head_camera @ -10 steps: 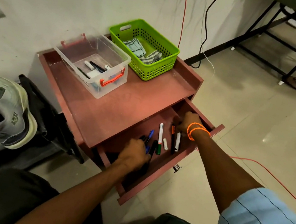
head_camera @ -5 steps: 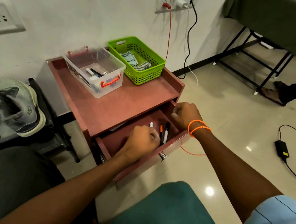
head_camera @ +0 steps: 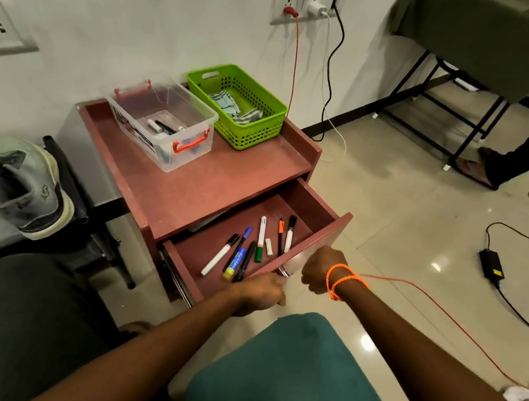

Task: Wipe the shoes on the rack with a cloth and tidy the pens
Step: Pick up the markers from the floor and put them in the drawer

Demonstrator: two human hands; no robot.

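Head view, drawer (head_camera: 318, 243): pulled out from the red-brown cabinet (head_camera: 196, 186); pens (head_camera: 261, 238) lie loose on its floor, roughly side by side.
Head view, left hand (head_camera: 258, 294): at the drawer's front edge, near the metal knob (head_camera: 285, 272); fingers curled over the front panel and gripping it.
Head view, right hand (head_camera: 321, 270): just right of the knob, against the drawer front; fingers curled, but whether they hold anything cannot be told.
Head view, wrist: orange bands (head_camera: 340, 281) on the right wrist.
Head view, cabinet top: clear box (head_camera: 164, 125) with red handles holds a few pens; green basket (head_camera: 236, 105) beside it holds a folded cloth (head_camera: 232, 108).
Head view, shoes (head_camera: 15, 188): grey pair on the rack at far left, well apart from both hands.
Head view, wall: socket plate (head_camera: 305, 2) with red and black cables.
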